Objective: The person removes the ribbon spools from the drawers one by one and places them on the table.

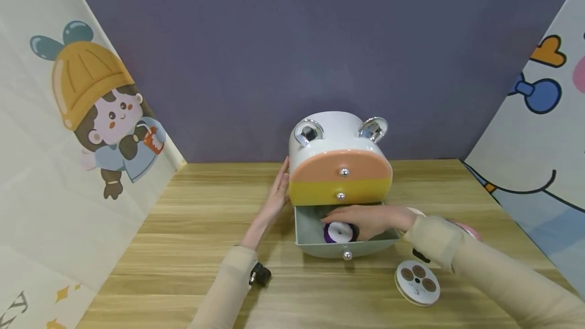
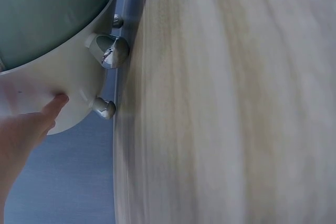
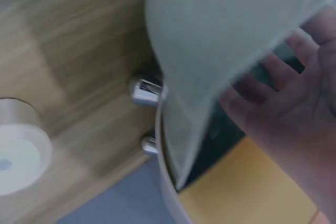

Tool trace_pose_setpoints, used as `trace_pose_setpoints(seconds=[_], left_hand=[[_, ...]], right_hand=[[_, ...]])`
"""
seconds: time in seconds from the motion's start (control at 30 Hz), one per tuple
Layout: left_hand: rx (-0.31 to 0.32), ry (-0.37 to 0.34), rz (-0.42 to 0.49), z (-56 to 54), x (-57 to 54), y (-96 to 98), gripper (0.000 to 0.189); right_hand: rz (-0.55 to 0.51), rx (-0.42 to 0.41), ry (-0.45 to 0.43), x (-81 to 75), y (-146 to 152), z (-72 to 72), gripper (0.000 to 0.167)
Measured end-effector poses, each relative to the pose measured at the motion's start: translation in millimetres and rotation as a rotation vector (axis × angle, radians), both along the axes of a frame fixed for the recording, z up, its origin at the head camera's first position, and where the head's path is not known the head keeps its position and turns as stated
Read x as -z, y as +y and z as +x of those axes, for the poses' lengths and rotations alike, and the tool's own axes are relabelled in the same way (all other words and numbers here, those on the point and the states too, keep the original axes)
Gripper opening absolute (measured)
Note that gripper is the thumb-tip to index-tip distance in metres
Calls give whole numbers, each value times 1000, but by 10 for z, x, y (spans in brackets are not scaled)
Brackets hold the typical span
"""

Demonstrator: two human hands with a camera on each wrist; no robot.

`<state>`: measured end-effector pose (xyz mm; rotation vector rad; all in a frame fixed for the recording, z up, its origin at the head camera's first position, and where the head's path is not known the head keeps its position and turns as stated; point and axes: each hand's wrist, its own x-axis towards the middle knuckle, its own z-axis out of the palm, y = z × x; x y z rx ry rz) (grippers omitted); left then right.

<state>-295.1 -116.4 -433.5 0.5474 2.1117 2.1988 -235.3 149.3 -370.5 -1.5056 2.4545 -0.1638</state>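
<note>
A small rounded white cabinet [image 1: 338, 133] with silver ears has orange and yellow drawer fronts. Its grey-green bottom drawer [image 1: 320, 250] is pulled out. Fingers extended, my left hand [image 1: 277, 194] rests against the cabinet's left side; the left wrist view shows a fingertip [image 2: 60, 99] touching the white wall. Inside the drawer, my right hand [image 1: 372, 219] grips a spool of purple ribbon [image 1: 338, 233], its white round face turned up and forward. In the right wrist view the drawer wall hides the spool and part of the fingers [image 3: 278, 72].
A white reel [image 1: 418, 284] with brown circles lies on the wooden table to the drawer's right. Something pink [image 1: 470, 230] shows behind the right sleeve, and a pale round item [image 1: 417, 211] is partly covered by the wrist. A grey-purple wall stands behind the cabinet.
</note>
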Motion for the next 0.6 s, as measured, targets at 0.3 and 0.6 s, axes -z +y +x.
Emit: trace_pose_setpoints(seconds=[0.3, 0.6], left_hand=[[17, -2, 12, 10, 8, 5, 53], [20, -5, 10, -4, -1, -20, 54]], right_hand=[[-39, 16, -1, 109, -21, 4, 71], [-112, 4, 56, 52, 19, -5, 64]])
